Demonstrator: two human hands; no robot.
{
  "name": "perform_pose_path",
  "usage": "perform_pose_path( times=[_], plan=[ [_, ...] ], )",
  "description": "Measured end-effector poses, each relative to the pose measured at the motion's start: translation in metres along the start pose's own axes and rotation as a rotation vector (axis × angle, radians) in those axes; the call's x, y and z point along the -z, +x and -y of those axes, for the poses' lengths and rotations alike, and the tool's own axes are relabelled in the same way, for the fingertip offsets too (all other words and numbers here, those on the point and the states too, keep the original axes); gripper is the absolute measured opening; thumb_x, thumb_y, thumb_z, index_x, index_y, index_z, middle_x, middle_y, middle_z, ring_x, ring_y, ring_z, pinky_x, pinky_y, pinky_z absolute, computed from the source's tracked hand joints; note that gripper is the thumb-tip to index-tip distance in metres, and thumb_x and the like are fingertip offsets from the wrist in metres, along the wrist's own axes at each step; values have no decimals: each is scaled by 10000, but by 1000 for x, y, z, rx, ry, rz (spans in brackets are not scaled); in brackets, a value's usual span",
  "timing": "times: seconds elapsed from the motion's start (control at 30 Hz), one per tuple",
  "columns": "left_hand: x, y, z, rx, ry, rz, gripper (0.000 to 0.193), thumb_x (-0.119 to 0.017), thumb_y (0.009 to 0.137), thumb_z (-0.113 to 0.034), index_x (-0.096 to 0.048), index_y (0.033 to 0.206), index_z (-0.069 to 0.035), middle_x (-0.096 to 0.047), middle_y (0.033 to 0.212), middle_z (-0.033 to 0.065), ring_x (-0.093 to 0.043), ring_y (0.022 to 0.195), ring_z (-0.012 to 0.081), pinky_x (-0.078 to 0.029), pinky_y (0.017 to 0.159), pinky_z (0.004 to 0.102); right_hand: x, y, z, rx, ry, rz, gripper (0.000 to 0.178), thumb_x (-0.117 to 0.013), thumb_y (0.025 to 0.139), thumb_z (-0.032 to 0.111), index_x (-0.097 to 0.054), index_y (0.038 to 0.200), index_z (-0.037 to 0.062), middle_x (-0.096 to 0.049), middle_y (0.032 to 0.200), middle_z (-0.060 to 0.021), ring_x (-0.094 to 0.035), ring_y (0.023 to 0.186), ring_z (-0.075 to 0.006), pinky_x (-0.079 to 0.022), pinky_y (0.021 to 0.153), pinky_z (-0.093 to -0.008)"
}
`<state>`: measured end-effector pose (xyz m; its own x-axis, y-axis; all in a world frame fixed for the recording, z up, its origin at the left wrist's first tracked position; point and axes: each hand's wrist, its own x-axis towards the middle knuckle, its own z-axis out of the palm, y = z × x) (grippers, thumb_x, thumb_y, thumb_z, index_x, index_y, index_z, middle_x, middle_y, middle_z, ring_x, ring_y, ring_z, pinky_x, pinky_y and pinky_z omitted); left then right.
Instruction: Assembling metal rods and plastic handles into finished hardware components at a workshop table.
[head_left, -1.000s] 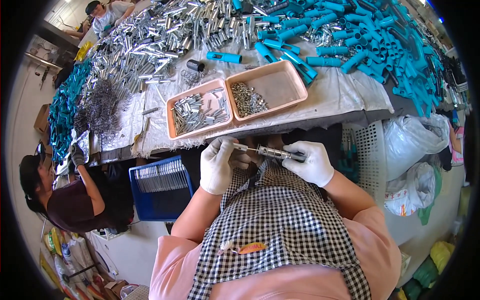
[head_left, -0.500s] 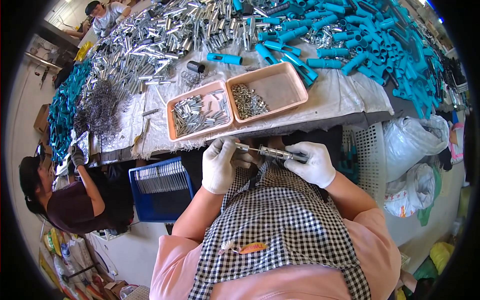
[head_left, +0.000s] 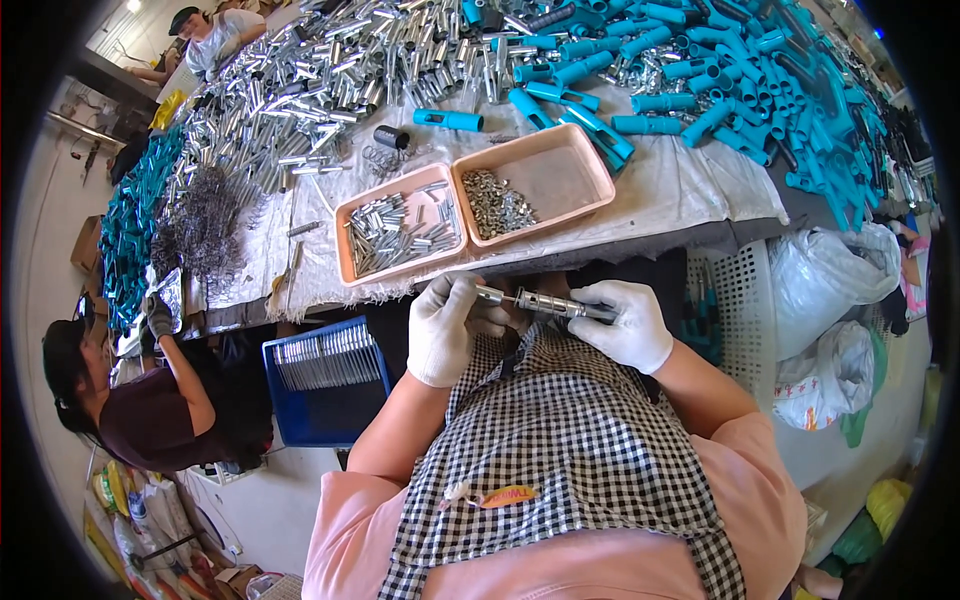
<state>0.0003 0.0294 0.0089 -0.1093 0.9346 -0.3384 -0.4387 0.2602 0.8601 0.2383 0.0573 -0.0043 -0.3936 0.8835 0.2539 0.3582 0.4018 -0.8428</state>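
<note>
Both my hands wear white gloves and meet above the apron, just in front of the table edge. My right hand (head_left: 630,328) is closed around one end of a slotted silver metal tube (head_left: 545,304), which points left. My left hand (head_left: 440,330) pinches a short silver metal piece (head_left: 489,294) between thumb and fingers. A thin rod bridges the small gap between this piece and the tube's left end. What lies inside the tube is too small to make out.
Two tan trays hold short metal pins (head_left: 395,235) and small metal parts (head_left: 495,203). Behind are heaps of silver tubes (head_left: 400,55), teal tubular parts (head_left: 740,85) and springs (head_left: 200,215). A blue crate (head_left: 325,440) and a co-worker (head_left: 150,420) are at left; a white basket (head_left: 748,320) stands right.
My hands keep nearly the same pose, with the metal piece and the tube still lined up. The view has shifted very slightly.
</note>
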Motion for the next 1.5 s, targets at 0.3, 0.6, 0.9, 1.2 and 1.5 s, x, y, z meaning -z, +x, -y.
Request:
perform_pose_path(
  times=[0.3, 0.6, 0.9, 1.2, 1.5],
  plan=[
    [3, -2, -3, 240, -156, 159, 216, -537, 968, -179, -600, 1021, 21, -628, 773, 86, -602, 633, 174, -494, 572, 284, 0, -2, 12, 42, 8, 2, 293, -789, 647, 112, -691, 896, -9, -685, 820, -159, -686, 692, -271, -549, 633, -313],
    [-10, -10, 2, 144, 60, 119, 343, -501, 993, -228, -577, 1152, 66, -672, 1011, 160, -688, 822, 228, -579, 687, 317, -10, -2, 3, 63, 10, -46, 295, -790, 658, 126, -689, 899, -12, -682, 802, -171, -684, 676, -291, -550, 611, -325],
    [-24, -8, -3, 92, 70, 77, 302, -485, 999, -181, -582, 1119, 78, -683, 948, 168, -702, 769, 228, -574, 677, 295, 5, 13, -2, 281, -144, 47, 387, -783, 663, 144, -657, 1016, 47, -654, 783, -119, -643, 662, -294, -515, 584, -364],
    [-44, 29, -39, 57, 438, 266, 447, -378, 1029, -290, -519, 1275, 56, -646, 1069, 186, -679, 883, 230, -578, 727, 312, -5, 29, -25, 108, 123, -154, 319, -820, 620, 125, -678, 884, 16, -641, 720, -145, -638, 611, -295, -499, 566, -340],
    [11, 271, -118, -773, 1867, 137, 508, -722, 688, -246, -584, 1137, -54, -629, 1073, 175, -569, 1048, 361, -460, 921, 429, 13, 40, -29, -180, 285, -165, 307, -784, 631, 10, -660, 906, -49, -634, 744, -41, -571, 660, -86, -470, 620, -240]
  ],
)
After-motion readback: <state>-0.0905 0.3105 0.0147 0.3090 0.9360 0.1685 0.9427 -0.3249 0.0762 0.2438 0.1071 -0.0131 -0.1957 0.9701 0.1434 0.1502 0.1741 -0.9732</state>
